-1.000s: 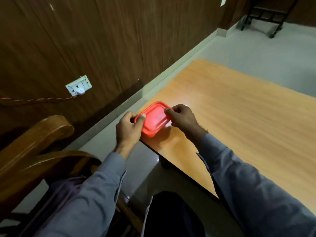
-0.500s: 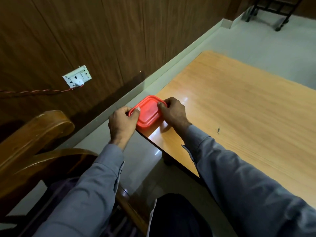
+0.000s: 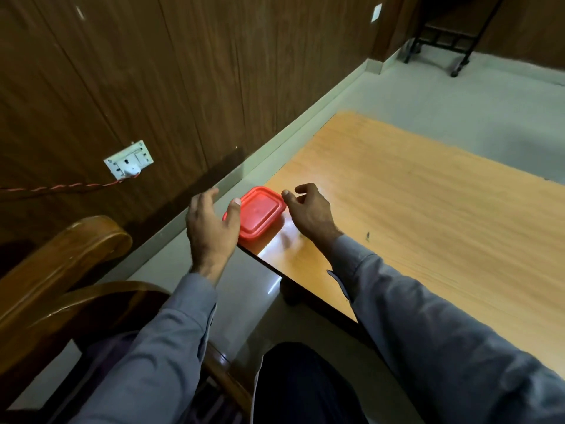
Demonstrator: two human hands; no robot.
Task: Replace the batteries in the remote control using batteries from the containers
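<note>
The red container (image 3: 258, 216), with its lid on, sits at the near left corner of the counter (image 3: 428, 224), close to the edge. The left hand (image 3: 211, 228) has its fingers spread wide, the thumb touching the container's left side. The right hand (image 3: 312, 209) is loosely open, its thumb tip at the container's right corner. Grey sleeves (image 3: 428, 332) cover both arms.

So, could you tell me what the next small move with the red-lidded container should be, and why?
Probably close both hands back on it and lift a corner of the lid. The red lid looks fully seated, the container sits at the table corner, and the left hand and right hand hang open on either side of it, holding nothing.
</note>
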